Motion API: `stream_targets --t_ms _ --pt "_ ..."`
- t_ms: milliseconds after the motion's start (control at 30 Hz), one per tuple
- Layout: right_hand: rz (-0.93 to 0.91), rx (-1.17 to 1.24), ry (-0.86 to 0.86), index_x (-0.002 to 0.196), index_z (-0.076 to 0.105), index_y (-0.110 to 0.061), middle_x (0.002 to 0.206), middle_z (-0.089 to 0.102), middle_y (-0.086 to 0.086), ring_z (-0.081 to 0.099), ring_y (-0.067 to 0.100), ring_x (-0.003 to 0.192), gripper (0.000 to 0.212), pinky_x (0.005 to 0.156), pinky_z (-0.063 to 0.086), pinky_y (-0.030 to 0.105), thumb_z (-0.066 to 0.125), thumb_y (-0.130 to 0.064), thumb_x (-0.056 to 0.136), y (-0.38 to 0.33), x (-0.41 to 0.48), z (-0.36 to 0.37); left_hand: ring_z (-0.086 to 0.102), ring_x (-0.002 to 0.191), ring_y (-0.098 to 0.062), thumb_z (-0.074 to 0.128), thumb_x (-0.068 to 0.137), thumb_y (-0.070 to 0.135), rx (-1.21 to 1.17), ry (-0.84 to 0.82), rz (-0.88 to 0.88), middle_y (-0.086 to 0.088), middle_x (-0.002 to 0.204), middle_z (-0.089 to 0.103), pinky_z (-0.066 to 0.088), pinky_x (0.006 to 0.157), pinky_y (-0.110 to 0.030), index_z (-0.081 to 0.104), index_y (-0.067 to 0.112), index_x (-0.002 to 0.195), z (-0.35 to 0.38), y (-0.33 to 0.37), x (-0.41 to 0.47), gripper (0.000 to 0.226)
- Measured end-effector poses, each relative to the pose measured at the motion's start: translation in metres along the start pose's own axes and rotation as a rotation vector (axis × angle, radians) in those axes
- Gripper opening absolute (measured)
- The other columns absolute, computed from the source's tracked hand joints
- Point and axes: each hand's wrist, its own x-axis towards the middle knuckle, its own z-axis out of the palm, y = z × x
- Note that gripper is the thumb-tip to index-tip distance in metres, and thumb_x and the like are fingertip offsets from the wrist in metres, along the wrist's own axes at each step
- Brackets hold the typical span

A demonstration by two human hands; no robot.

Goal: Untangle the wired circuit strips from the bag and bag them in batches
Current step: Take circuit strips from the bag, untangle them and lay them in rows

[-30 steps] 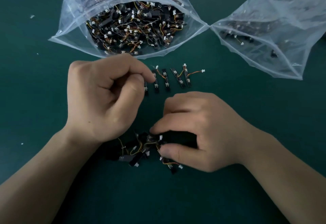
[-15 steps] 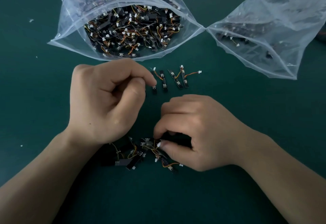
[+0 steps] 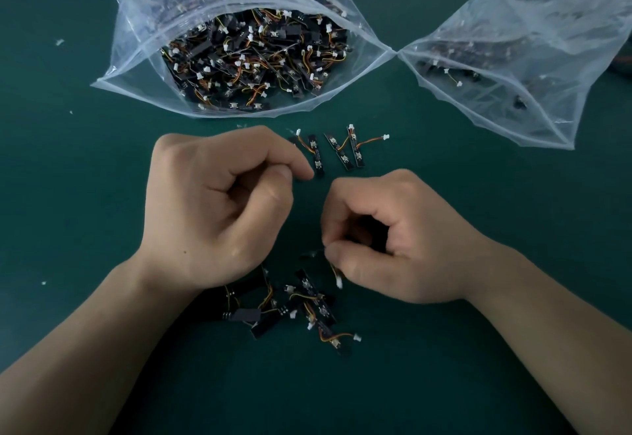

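On the green table (image 3: 85, 195) the biggest thing is the big bag (image 3: 143, 44). It lies open toward the person and is packed with tangled wired circuit strips. We judge that most of the work is not yet done.

The second bag (image 3: 554, 44) lies to the right of the big bag and their corners touch. Through its plastic we see only a few strips, so the bagging has hardly begun.

The left hand (image 3: 219, 208) is just in front of the big bag's mouth. Its fingers are curled, with the thumb and index tip close together. We cannot tell if they hold something.

The right hand (image 3: 403, 239) is farther from the big bag, toward the person. It pinches one strip (image 3: 337, 275), and the wire and white plug hang under the thumb.

The loose pile (image 3: 301, 308) lies farthest from the big bag, between the wrists, and it looks knotted.

The sorted row (image 3: 342, 150) holds a few separated strips, right in front of the big bag's mouth. This batch seems small and not ready for bagging.
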Motion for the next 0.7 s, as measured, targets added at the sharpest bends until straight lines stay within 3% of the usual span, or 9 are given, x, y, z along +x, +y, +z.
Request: stream_targets --t_ms 133,300,433,567,700 --pt "-0.012 0.050 0.217 0.086 0.062 -0.013 0.070 0.062 -0.006 0.055 0.015 0.057 0.014 0.054 0.040 0.019 0.070 -0.001 0.088 0.0036 -0.0004 0.0018 0.042 0.044 -0.016 0.056 0.086 -0.005 -0.011 -0.003 -0.013 0.002 0.044 0.043 0.025 0.049 -0.010 0.077 0.009 0.083 0.0006 0.0008 -0.0012 0.025" --pt "-0.024 0.204 0.462 0.103 0.062 -0.022 0.075 0.066 -0.003 0.064 0.018 0.065 0.018 0.063 0.046 0.022 0.060 -0.006 0.096 0.0084 0.0005 0.0017 0.039 0.046 -0.014 0.066 0.088 0.008 0.035 -0.137 -0.013 0.007 0.048 0.039 0.030 0.052 -0.013 0.076 0.015 0.098 0.0044 -0.0012 -0.0015 0.016" --pt "0.018 0.273 0.480 0.103 0.062 -0.023 0.077 0.068 -0.004 0.068 0.016 0.069 0.018 0.064 0.045 0.016 0.057 -0.007 0.098 0.0087 0.0027 0.0018 0.037 0.052 -0.006 0.074 0.095 0.024 0.111 -0.115 0.015 0.009 0.052 0.036 0.032 0.055 -0.014 0.076 0.019 0.106 0.0081 -0.0035 -0.0008 0.013" --pt "0.037 0.258 0.436 0.108 0.063 -0.021 0.080 0.069 -0.005 0.070 0.017 0.073 0.017 0.065 0.046 0.017 0.055 -0.008 0.099 0.0093 0.0029 0.0016 0.038 0.052 -0.009 0.072 0.097 0.026 0.090 -0.070 0.016 0.009 0.053 0.036 0.031 0.055 -0.011 0.077 0.018 0.106 0.0074 -0.0055 -0.0006 0.013" --pt "0.050 0.154 0.407 0.114 0.065 -0.017 0.092 0.070 -0.005 0.068 0.023 0.084 0.037 0.069 0.055 0.037 0.055 0.006 0.087 0.0085 0.0010 0.0026 0.037 0.051 -0.011 0.071 0.098 0.021 0.085 -0.052 0.001 0.010 0.052 0.035 0.029 0.054 -0.009 0.077 0.018 0.104 0.0083 -0.0058 -0.0005 0.009"
